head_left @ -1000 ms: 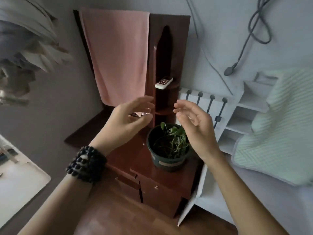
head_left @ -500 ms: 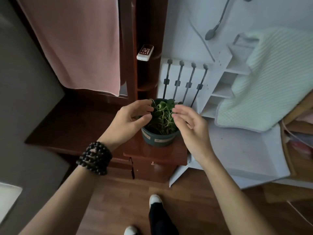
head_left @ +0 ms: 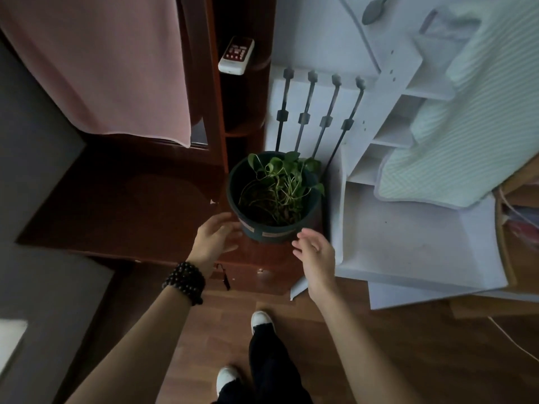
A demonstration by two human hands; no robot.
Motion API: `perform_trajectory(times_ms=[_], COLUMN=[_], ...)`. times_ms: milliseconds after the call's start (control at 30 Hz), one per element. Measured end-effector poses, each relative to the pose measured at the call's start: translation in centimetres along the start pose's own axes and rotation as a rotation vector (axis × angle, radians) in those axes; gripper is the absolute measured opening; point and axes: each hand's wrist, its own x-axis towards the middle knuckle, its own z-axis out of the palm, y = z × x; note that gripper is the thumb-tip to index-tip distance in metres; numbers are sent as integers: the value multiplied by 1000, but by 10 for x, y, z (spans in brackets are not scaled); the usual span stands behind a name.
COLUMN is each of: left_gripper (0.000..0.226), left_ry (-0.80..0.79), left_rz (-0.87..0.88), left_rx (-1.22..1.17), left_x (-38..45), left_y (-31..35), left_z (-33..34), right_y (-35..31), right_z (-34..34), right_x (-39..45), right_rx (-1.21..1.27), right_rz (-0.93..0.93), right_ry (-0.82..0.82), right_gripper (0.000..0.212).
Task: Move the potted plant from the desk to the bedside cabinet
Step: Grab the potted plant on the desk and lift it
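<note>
potted plant [head_left: 275,199] upright on bedside cabinet [head_left: 271,255] | left hand [head_left: 214,239] grip wide, beside pot | right hand [head_left: 316,252] grip wide, empty

Dark green pot [head_left: 274,228], reddish-brown cabinet [head_left: 262,258], pink cloth [head_left: 116,68], seemingly pale-green ribbed blanket [head_left: 466,126].
</note>
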Motion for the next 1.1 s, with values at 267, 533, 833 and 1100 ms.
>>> perform_trajectory(times_ms=[267,533,833,1100], left_gripper=[27,18,19,123], left_ry=[18,50,71,-2], left_rz=[-105,-60,75,-230], left_rx=[-255,-233,-155,-93], left_x=[39,71,100,136], left_y=[-14,-27,-6,14], left_z=[6,8,24,51], right_y=[13,14,0,-3], right_z=[6,5,11,3], right_x=[42,71,113,170], right_rx=[127,145,262,358], right_rz=[190,166,137,311], right_ry=[-25,23,41,-80], right_gripper=[43,20,25,85])
